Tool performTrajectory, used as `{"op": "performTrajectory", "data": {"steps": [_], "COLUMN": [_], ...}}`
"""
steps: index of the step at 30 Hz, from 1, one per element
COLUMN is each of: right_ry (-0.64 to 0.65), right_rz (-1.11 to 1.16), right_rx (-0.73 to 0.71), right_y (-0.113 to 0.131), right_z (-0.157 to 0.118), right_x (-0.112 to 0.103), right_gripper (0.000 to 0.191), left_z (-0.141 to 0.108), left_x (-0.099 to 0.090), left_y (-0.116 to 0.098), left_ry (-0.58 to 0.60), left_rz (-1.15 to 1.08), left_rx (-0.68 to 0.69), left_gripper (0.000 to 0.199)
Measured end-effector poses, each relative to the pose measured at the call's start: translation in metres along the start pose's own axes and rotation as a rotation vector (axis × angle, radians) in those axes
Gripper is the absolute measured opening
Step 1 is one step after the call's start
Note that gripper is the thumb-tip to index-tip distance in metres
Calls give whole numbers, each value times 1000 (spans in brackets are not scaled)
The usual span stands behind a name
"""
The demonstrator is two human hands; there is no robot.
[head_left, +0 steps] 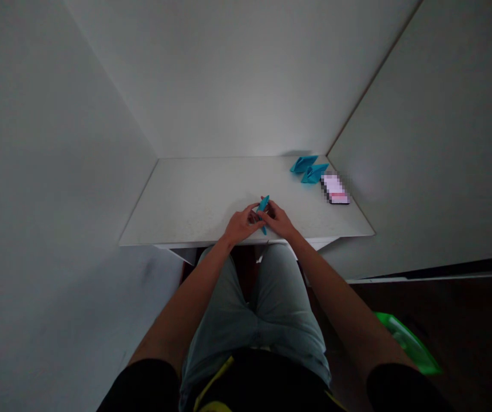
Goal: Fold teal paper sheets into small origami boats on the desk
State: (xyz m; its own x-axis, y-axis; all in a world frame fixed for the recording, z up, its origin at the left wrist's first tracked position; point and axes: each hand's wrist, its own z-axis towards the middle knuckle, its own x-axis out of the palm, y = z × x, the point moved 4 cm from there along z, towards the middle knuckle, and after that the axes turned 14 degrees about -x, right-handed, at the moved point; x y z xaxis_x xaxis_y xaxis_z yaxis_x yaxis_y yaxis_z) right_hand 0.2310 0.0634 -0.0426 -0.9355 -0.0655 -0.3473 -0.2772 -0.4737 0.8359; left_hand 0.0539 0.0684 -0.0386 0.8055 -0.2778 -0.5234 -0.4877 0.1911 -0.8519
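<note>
A narrow piece of folded blue paper (264, 204) stands out between my two hands, near the front edge of the white table (186, 200). My left hand (241, 224) grips it from the left, fingers curled against its side. From the right, my right hand (278, 220) pinches the same paper, its thumb across the near side. The paper's lower tip points toward my lap, and its middle is partly covered by fingers. Two blue folded paper shapes (303, 164) (314, 173) lie close together at the table's back right.
A phone (335, 189) with a lit, blurred screen lies at the table's right side. White walls (246, 80) close in the back and both sides. On the dark floor at the lower right is a green object (413, 343). My legs are below the table's front edge.
</note>
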Motion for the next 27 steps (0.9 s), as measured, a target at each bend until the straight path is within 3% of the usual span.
{"op": "performTrajectory", "data": {"steps": [8,15,27], "right_ry": [18,-1,8], "right_rz": [-29,-36,11], "right_rx": [50,22,37], "right_y": [2,-2,-3], "right_z": [0,2,2], "right_x": [-1,-1,-1], "right_gripper": [75,65,69], "left_z": [3,4,4], "left_x": [-3,-2,-4], "left_y": [0,4,3], "left_ry": [5,-5,4], "left_rz": [98,42,-67], "left_rx": [-17,39,40], "left_gripper": [56,45,52]}}
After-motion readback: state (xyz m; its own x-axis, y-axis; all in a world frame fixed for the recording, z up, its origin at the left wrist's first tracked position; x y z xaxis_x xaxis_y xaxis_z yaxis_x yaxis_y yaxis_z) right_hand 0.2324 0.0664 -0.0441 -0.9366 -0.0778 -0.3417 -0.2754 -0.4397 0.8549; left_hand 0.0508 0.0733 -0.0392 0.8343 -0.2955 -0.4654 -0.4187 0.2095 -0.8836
